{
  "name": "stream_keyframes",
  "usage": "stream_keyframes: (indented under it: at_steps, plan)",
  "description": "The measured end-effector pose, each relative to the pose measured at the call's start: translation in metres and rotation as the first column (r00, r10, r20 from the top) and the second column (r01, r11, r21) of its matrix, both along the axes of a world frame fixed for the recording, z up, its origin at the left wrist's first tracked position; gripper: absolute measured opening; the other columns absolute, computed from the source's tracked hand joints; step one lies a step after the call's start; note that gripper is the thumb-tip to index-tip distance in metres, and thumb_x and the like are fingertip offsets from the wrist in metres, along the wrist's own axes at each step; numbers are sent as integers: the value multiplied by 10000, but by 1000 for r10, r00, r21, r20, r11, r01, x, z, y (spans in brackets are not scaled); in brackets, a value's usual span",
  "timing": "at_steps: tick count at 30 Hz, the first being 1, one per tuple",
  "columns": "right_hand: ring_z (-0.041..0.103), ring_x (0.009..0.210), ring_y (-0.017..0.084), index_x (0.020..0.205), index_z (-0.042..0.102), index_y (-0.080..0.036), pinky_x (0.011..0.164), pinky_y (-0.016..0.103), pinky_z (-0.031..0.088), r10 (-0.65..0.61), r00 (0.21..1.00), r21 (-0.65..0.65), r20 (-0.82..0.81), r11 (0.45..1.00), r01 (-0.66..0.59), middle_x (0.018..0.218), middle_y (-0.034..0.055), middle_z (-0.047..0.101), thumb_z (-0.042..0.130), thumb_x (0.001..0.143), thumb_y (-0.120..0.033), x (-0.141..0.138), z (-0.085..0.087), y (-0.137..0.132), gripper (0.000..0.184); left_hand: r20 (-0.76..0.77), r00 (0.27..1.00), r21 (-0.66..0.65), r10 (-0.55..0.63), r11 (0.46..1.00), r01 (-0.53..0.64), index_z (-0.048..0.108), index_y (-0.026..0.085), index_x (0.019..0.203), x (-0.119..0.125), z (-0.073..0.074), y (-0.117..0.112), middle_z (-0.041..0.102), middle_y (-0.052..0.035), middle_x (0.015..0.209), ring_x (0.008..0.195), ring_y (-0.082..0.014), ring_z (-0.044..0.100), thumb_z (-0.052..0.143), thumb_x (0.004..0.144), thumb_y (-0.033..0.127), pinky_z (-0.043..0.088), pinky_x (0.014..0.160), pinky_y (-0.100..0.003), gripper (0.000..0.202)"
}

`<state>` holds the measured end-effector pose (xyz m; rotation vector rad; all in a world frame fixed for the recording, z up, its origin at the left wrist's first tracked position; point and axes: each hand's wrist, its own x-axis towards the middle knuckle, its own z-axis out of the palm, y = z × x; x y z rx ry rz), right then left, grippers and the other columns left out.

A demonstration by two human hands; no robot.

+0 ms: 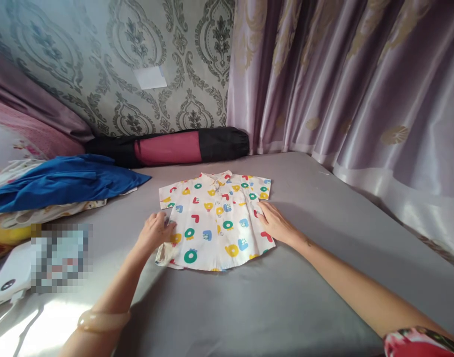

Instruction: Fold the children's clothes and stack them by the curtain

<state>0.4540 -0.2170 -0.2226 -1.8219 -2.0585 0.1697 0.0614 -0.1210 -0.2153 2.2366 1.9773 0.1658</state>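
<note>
A small white short-sleeved shirt (215, 223) with coloured prints lies flat, front up, on the grey bed sheet (271, 297), collar pointing away from me. My left hand (155, 231) rests on the shirt's left edge, fingers curled over the fabric. On the shirt's right edge lies my right hand (274, 223), fingers stretched flat on the cloth. A pale bangle (103, 320) is on my left wrist.
A pile of clothes topped by a blue garment (63, 181) lies at the left. A black and red long bag (170, 146) rests against the patterned wall. Purple curtains (353, 84) hang at the right. A white device (9, 277) sits near the left edge.
</note>
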Motion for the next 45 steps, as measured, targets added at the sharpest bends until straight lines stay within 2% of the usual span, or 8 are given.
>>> stream_keyframes:
  at_steps: [7, 17, 21, 29, 32, 35, 40, 45]
  plan:
    - [608, 894, 200, 912, 591, -226, 679, 264, 384, -314, 945, -218, 89, 920, 326, 993, 59, 656, 508, 911, -383, -10, 17, -44, 178, 161, 971, -201, 179, 969, -145, 592, 225, 856, -15, 12, -38, 684, -75, 891, 910, -278, 632, 516, 714, 627, 442, 676, -293, 434]
    - [609, 705, 169, 691, 571, -222, 555, 252, 273, -311, 948, -379, 59, 872, 310, 767, 32, 680, 522, 884, -431, -16, 29, -45, 289, 397, 874, -428, 282, 899, -96, 558, 188, 700, -11, 21, -56, 514, 20, 548, 517, -146, 487, 601, 584, 726, 327, 488, -247, 552]
    - [584, 652, 145, 657, 549, -216, 541, 238, 280, -315, 949, -438, 9, 852, 287, 704, 0, 661, 543, 858, -463, -7, 29, -39, 318, 440, 861, -405, 256, 912, -64, 554, 186, 682, -20, 19, -52, 442, 56, 511, 499, -113, 416, 629, 568, 698, 269, 481, -231, 530]
    - [579, 661, 146, 683, 547, -220, 520, 235, 279, -310, 948, -446, 70, 841, 308, 681, -10, 626, 566, 843, -475, 1, 30, -39, 301, 365, 908, -443, 208, 896, -28, 593, 179, 744, -31, 25, -48, 571, 6, 596, 595, -167, 542, 625, 609, 621, 376, 549, -256, 463]
    - [605, 731, 167, 707, 571, -219, 563, 242, 330, -283, 951, -406, 127, 860, 310, 759, 16, 652, 567, 861, -416, -3, 36, -37, 250, 208, 972, -324, 108, 945, -36, 595, 194, 749, -29, 32, -45, 637, -33, 699, 699, -209, 595, 594, 683, 554, 407, 596, -280, 365]
    - [613, 927, 202, 903, 620, -206, 733, 266, 415, -196, 968, -213, 158, 950, 227, 987, 73, 668, 472, 924, -302, -19, 39, -26, 177, 124, 991, -91, -53, 994, 64, 588, 210, 853, -7, 34, -39, 656, -50, 800, 796, -227, 617, 468, 822, 498, 440, 655, -303, 314]
    - [366, 1362, 245, 1363, 458, -120, 1105, 365, 287, 46, 991, -78, 129, 996, -36, 1475, 157, 417, 296, 995, -326, -63, 25, 11, 452, 144, 874, 119, -465, 885, 451, 541, 186, 1184, 59, 12, -21, 605, -127, 1244, 1163, -224, 569, 339, 938, 368, 449, 954, -347, 367]
    - [110, 1477, 254, 1520, 257, -111, 1191, 466, 76, 44, 986, -187, 159, 982, -14, 1604, 113, 171, 219, 1001, -435, -78, 2, 34, 614, -38, 933, 75, -359, 930, 361, 378, 120, 1440, 83, -12, -5, 329, -141, 1551, 1457, -311, 220, 295, 969, 459, 214, 1165, -470, 586]
